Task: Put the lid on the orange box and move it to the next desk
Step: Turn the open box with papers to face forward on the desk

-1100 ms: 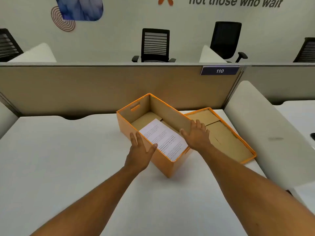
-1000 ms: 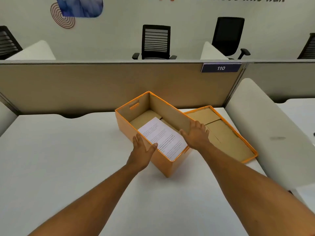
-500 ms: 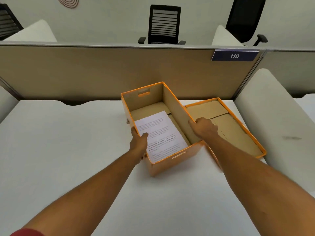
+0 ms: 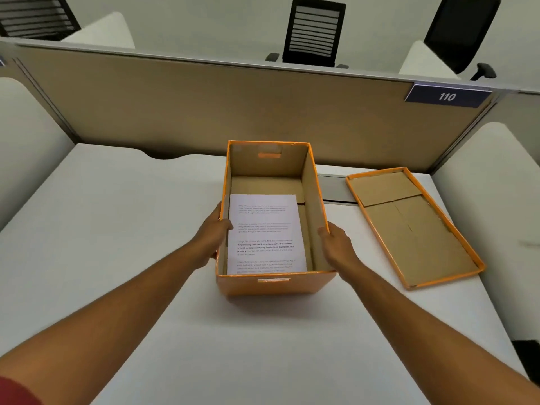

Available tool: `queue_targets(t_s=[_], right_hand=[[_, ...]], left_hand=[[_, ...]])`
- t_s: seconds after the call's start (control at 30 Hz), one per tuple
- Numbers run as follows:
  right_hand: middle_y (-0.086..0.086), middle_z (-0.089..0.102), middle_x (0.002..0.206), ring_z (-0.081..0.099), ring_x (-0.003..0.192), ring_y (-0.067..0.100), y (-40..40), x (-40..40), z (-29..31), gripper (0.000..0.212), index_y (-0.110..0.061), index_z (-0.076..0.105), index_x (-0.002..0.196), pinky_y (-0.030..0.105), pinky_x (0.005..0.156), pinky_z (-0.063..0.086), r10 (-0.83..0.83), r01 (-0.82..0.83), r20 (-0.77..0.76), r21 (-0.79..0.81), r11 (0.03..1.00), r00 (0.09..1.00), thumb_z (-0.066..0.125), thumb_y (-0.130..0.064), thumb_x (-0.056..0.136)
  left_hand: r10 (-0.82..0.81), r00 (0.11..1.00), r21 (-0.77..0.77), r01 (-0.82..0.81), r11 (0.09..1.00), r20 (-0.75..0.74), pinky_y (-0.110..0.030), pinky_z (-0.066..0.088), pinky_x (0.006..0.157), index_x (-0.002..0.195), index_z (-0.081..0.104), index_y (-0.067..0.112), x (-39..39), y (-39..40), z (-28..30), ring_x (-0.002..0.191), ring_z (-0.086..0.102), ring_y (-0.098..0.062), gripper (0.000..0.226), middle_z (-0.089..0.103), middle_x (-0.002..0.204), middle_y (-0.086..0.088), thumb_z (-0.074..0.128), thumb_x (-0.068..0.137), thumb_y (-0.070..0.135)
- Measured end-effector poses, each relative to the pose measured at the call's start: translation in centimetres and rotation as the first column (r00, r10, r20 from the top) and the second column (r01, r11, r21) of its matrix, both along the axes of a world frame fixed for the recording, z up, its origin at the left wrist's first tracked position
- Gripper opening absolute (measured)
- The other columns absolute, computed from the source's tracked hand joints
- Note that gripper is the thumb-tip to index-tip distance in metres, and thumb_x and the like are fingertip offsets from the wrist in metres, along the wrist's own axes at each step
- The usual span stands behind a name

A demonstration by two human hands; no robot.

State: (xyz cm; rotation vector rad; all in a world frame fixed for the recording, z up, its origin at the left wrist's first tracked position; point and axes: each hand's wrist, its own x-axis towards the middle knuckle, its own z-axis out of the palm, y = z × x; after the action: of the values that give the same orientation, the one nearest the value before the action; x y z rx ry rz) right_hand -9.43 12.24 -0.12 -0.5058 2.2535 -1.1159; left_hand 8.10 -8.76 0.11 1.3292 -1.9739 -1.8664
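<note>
The orange box (image 4: 274, 285) stands open on the white desk, squared to me, with a printed sheet of paper (image 4: 264, 232) lying inside it. My left hand (image 4: 214, 232) grips its left wall, thumb over the rim. Against the right wall presses my right hand (image 4: 336, 242), fingers on the outside. The orange lid (image 4: 409, 226) lies upside down on the desk to the right of the box, apart from it, its brown inside facing up.
A tan partition (image 4: 204, 106) with a "110" sign (image 4: 447, 96) closes the desk's far side. White curved dividers (image 4: 502, 200) flank the desk on the right and left (image 4: 20, 135). Black office chairs (image 4: 314, 33) stand beyond the partition.
Both hands have turned the box from a diagonal lie until it is square to me, and shifted it left, away from the lid. The camera has tilted down.
</note>
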Motion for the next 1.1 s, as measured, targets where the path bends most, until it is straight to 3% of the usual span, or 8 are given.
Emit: queue_targets(t_s=[0.1,0.23,0.43,0.6,0.7,0.83,0.93,1.1], right_hand=[[0.004,0.067,0.129,0.061,0.119,0.029,-0.8,5.0,-1.0,0.042,-0.022,0.062,0.133,0.045,0.103,0.049,-0.020,0.020,-0.001,-0.006,1.000,1.000,0.034,-0.039,0.107],[0.002,0.065,0.137,0.060,0.125,0.028,-1.3,11.1,-2.3,0.044,-0.026,0.058,0.140,0.046,0.106,0.048,-0.036,0.036,0.007,-0.015,0.999,0.999,0.032,-0.040,0.108],[-0.008,0.065,0.136,0.062,0.122,0.019,-0.9,19.0,-3.1,0.042,-0.035,0.053,0.143,0.046,0.106,0.049,-0.013,0.013,0.026,-0.009,1.000,1.000,0.031,-0.044,0.107],[-0.005,0.063,0.123,0.059,0.106,0.017,-1.4,20.9,-1.7,0.044,-0.026,0.051,0.142,0.036,0.091,0.048,-0.049,0.045,0.054,0.073,0.996,0.997,0.037,-0.046,0.105],[-0.005,0.059,0.121,0.058,0.107,0.021,-3.6,19.0,-0.7,0.054,-0.020,0.051,0.140,0.038,0.091,0.047,-0.136,0.129,0.059,0.120,0.984,0.989,0.036,-0.056,0.103],[0.000,0.065,0.131,0.062,0.122,0.028,-7.3,15.0,-2.1,0.079,-0.027,0.057,0.134,0.052,0.101,0.052,-0.200,0.193,0.046,0.117,0.974,0.979,0.024,-0.083,0.089],[0.007,0.060,0.141,0.060,0.124,0.029,-9.0,16.1,-1.6,0.071,-0.020,0.054,0.141,0.051,0.108,0.047,-0.255,0.247,0.087,0.101,0.964,0.963,0.020,-0.067,0.100],[0.005,0.063,0.104,0.059,0.087,0.015,-9.0,18.3,-2.7,0.061,-0.015,0.062,0.117,0.036,0.092,0.050,-0.283,0.281,0.019,0.092,0.955,0.959,0.021,-0.059,0.105]], left_hand=[[-0.027,1.000,-0.024,0.028,0.999,0.012,-0.048,0.058,0.091,0.154,0.035,0.040,4.4,-1.6,0.2,0.121,0.062,-0.028,0.059,0.060,0.141,0.000,0.038,0.103,0.011],[-0.051,0.998,-0.054,0.053,0.997,0.032,-0.055,0.053,0.101,0.152,0.037,0.043,10.0,-2.8,-0.1,0.125,0.060,-0.029,0.059,0.060,0.140,0.001,0.040,0.102,0.013],[-0.095,0.993,-0.030,0.098,0.995,0.070,-0.060,0.041,0.112,0.156,0.027,0.048,17.2,-4.4,-2.5,0.144,0.043,-0.030,0.067,0.041,0.161,0.005,0.044,0.096,0.023],[-0.120,0.991,0.025,0.119,0.993,0.053,-0.063,0.045,0.107,0.154,0.027,0.050,19.7,-5.0,-3.0,0.141,0.046,-0.030,0.061,0.043,0.159,0.006,0.044,0.096,0.043],[-0.018,0.995,-0.019,0.020,1.000,0.095,-0.058,0.043,0.109,0.153,0.034,0.036,18.6,-5.9,-2.3,0.139,0.047,-0.031,0.065,0.047,0.155,0.000,0.044,0.094,0.061],[0.057,0.998,0.003,-0.057,0.998,0.015,-0.046,0.032,0.116,0.160,0.024,0.029,15.6,-6.7,-0.8,0.151,0.033,-0.028,0.060,0.032,0.165,-0.001,0.030,0.106,0.055],[0.005,1.000,0.007,-0.005,1.000,0.009,-0.037,0.037,0.100,0.159,0.028,0.028,15.1,-6.4,-0.4,0.146,0.040,-0.029,0.057,0.042,0.160,-0.004,0.023,0.107,0.053],[0.007,1.000,-0.065,-0.006,0.998,0.010,-0.031,0.033,0.090,0.153,0.039,0.020,17.0,-6.4,-0.7,0.140,0.048,-0.033,0.054,0.050,0.153,-0.011,0.026,0.109,0.047]])
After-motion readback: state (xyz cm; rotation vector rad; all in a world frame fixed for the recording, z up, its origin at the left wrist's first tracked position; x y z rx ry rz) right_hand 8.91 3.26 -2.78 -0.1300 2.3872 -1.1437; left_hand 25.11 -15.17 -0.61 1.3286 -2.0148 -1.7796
